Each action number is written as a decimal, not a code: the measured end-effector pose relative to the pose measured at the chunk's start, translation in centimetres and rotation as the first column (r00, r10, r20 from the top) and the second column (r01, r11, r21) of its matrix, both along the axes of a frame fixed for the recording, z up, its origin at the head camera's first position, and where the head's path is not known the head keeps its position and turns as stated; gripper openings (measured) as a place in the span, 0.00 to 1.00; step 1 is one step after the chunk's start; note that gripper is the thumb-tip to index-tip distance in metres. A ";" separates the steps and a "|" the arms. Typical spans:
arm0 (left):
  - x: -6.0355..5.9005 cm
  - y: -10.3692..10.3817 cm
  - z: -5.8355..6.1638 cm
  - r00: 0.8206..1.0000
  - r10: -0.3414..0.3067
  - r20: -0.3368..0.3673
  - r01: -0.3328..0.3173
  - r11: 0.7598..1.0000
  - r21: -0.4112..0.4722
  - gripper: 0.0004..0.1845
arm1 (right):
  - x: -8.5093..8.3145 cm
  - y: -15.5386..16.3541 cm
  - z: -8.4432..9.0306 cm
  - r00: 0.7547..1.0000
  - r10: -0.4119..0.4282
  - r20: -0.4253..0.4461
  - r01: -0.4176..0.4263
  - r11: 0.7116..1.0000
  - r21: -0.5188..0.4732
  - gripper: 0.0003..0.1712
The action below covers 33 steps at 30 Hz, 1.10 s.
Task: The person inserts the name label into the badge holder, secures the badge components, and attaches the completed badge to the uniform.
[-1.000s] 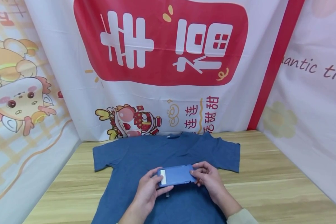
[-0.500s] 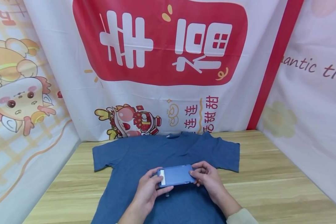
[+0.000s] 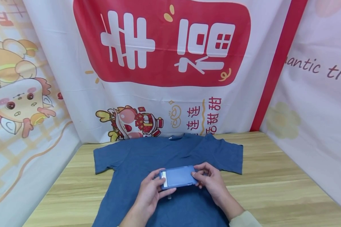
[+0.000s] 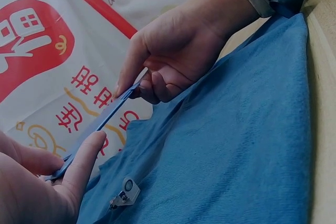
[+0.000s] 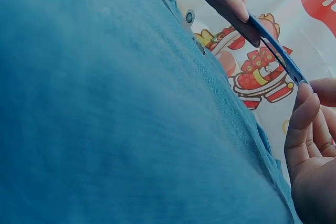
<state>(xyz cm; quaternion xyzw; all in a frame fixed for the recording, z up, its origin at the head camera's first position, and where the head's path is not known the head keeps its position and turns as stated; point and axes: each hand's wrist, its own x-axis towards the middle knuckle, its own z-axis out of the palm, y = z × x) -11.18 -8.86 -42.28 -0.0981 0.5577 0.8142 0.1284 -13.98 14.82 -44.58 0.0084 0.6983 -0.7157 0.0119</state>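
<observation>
A flat blue card holder (image 3: 178, 176), like an ID badge case, is held level above a blue T-shirt (image 3: 142, 164). A white strip shows at its left end. My left hand (image 3: 148, 193) grips that end, with the thumb on top and fingers along the edges. At the opposite end, my right hand (image 3: 211, 181) pinches the corner between thumb and fingers. In the left wrist view the holder (image 4: 97, 124) appears nearly edge-on. A small clear strap with a snap and metal clip (image 4: 126, 192) shows below it; whether it is attached is hidden.
The T-shirt lies spread on a wood-grain table (image 3: 272, 176), its collar toward the back. Printed cloth hangings (image 3: 230, 107) stand behind and on both sides of the table.
The right end of the holder has risen very slightly. Both hands keep the same hold, and the shirt has not moved.
</observation>
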 end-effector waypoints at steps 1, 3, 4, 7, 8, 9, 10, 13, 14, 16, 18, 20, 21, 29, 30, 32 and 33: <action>0.0 0.0 0.0 1.000 0.002 0.001 -0.002 1.000 0.001 0.30 | 0.0 0.0 0.0 1.000 0.002 0.000 -0.002 1.000 -0.001 0.18; 0.0 -0.1 0.0 1.000 0.004 0.000 -0.004 1.000 0.002 0.30 | 0.0 -0.1 0.0 1.000 0.005 -0.002 -0.005 1.000 0.003 0.18; 0.0 -0.1 -0.1 1.000 0.005 -0.001 -0.005 1.000 0.003 0.30 | 0.1 -0.1 0.0 1.000 0.006 0.001 -0.006 1.000 0.000 0.19; 0.1 -0.1 -0.1 1.000 0.005 -0.004 -0.005 1.000 0.007 0.29 | 0.1 -0.2 0.1 1.000 0.005 -0.002 -0.005 1.000 0.008 0.19; 0.1 -0.1 -0.1 1.000 0.004 -0.006 -0.004 1.000 0.008 0.29 | 0.1 -0.2 0.1 1.000 0.002 -0.003 -0.002 1.000 0.010 0.19; 0.0 -0.1 -0.1 1.000 0.002 -0.008 -0.002 1.000 0.011 0.30 | 0.1 -0.3 0.1 1.000 -0.002 -0.004 0.002 1.000 0.011 0.19; 0.0 -0.1 -0.1 1.000 -0.001 -0.010 0.001 1.000 0.013 0.30 | 0.0 -0.3 0.1 1.000 -0.006 -0.002 0.007 1.000 0.010 0.18; 0.0 -0.1 -0.1 1.000 -0.011 -0.015 0.011 1.000 0.024 0.30 | 0.0 -0.3 0.0 1.000 -0.023 0.005 0.023 1.000 0.009 0.18; 0.0 0.0 -0.2 1.000 -0.014 -0.016 0.014 1.000 0.028 0.30 | 0.0 -0.3 0.0 1.000 -0.029 0.009 0.029 1.000 0.009 0.17; 0.0 0.0 -0.2 1.000 -0.017 -0.013 0.017 0.999 0.033 0.30 | -0.1 -0.3 -0.1 0.999 -0.037 0.013 0.037 0.999 0.007 0.17; -0.1 -0.1 -0.1 1.000 -0.016 -0.008 0.016 0.999 0.036 0.30 | -0.1 -0.2 -0.1 0.999 -0.041 0.014 0.041 0.999 0.005 0.17; -0.1 -0.1 -0.2 1.000 -0.014 -0.001 0.014 0.999 0.038 0.30 | 0.0 -0.2 -0.2 0.999 -0.044 0.012 0.044 0.999 0.005 0.16; -0.1 -0.1 -0.2 1.000 -0.014 0.001 0.014 0.999 0.039 0.30 | 0.0 -0.2 -0.2 0.999 -0.044 0.012 0.044 0.999 0.003 0.16; -0.2 -0.2 -0.2 1.000 -0.022 0.008 0.021 0.999 0.026 0.31 | -0.1 -0.2 -0.2 0.999 -0.043 0.011 0.043 0.999 0.000 0.16; -0.2 -0.2 -0.1 1.000 -0.020 0.008 0.020 1.000 0.023 0.31 | -0.1 -0.2 -0.2 0.999 -0.045 0.010 0.045 0.999 -0.003 0.16; -0.1 -0.1 -0.1 1.000 -0.018 0.009 0.018 1.000 0.013 0.31 | -0.1 -0.1 -0.2 0.999 -0.050 0.009 0.050 0.999 -0.006 0.16; -0.1 -0.1 -0.1 1.000 -0.017 0.008 0.017 1.000 0.010 0.31 | -0.1 -0.1 -0.2 0.999 -0.054 0.008 0.054 0.999 -0.009 0.15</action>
